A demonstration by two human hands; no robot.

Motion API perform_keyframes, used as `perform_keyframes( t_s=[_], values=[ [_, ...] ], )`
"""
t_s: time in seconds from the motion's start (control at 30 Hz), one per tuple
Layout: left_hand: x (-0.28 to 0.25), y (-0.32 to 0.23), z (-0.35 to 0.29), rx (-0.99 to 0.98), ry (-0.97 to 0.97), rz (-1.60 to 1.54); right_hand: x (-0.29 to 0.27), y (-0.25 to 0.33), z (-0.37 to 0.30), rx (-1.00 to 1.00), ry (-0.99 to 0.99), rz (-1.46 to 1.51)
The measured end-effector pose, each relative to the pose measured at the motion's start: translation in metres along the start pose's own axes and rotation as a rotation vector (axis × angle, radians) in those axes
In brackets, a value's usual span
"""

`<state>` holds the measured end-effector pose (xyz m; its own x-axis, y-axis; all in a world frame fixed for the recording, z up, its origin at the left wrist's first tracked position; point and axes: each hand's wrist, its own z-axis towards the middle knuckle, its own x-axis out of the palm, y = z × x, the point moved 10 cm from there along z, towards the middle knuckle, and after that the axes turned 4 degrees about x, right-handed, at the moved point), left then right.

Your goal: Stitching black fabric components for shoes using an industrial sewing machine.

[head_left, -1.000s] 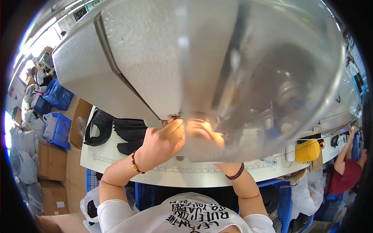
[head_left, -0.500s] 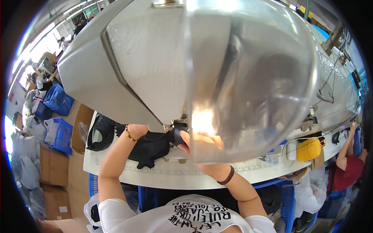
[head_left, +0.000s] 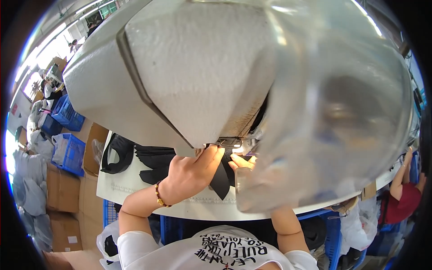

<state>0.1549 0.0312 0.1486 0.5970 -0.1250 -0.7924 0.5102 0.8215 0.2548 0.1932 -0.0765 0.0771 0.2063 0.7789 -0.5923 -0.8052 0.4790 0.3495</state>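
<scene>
The pale sewing machine head fills the upper middle, and a clear plastic guard hangs at its right. Below the head, my left hand is closed, its fingertips pressed together at a black fabric piece beside the needle area. The fabric's pointed end hangs toward me. My right hand pinches at the fabric's right edge; the guard blurs most of that hand and its wrist. The exact stitching point is hidden by my fingers.
More black fabric strips and a curved black piece lie left on the white table. Blue crates and cardboard boxes stand on the floor at left. A person in a dark red top is at right.
My left hand has come from behind the fabric to the needle area. The clear guard has shifted right, uncovering the head's underside. The fabric now hangs as a pointed strip between my hands.
</scene>
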Motion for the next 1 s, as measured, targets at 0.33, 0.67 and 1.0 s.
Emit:
perform_keyframes(
  t_s=[0.33,0.67,1.0],
  values=[
    [0.002,-0.013,0.004,0.0,-0.018,0.012,0.005,-0.016,0.015,0.257,0.083,0.369],
    [0.0,-0.026,0.011,0.043,-0.025,0.022,-0.025,0.013,0.027,-0.031,0.046,0.125],
    [0.0,-0.029,0.009,0.065,-0.07,0.038,-0.008,0.008,0.021,-0.06,0.084,0.105]
  ],
)
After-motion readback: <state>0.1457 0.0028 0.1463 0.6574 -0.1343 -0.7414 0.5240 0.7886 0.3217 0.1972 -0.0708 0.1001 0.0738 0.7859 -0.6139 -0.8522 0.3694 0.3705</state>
